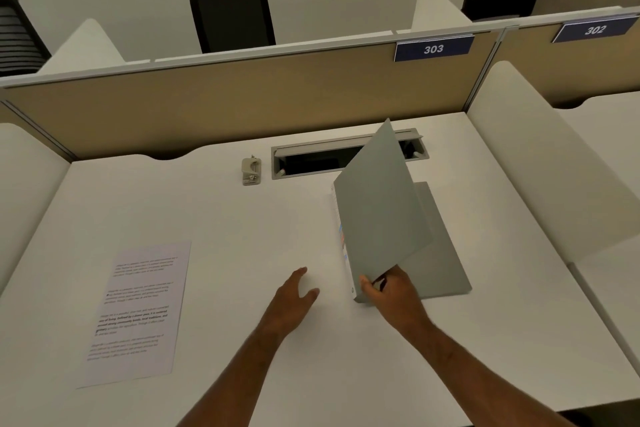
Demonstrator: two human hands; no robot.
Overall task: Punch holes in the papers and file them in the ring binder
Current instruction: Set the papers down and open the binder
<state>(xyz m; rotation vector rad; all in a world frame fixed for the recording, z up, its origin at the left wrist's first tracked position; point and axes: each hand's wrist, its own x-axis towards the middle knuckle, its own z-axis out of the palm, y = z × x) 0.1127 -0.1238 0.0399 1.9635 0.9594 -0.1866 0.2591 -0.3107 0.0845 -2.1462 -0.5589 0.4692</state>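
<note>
A grey ring binder lies on the white desk at centre right, its front cover raised steeply while the back cover stays flat. My right hand grips the cover's near corner. My left hand hovers or rests flat on the desk to the left of the binder, fingers spread, holding nothing. A printed sheet of paper lies at the near left. A small grey hole punch stands at the back of the desk. The binder's rings are hidden behind the cover.
An open cable tray slot runs along the desk's back, partly behind the raised cover. A beige partition with a "303" label closes the back. White side dividers flank the desk. Black chairs stand beyond the partition.
</note>
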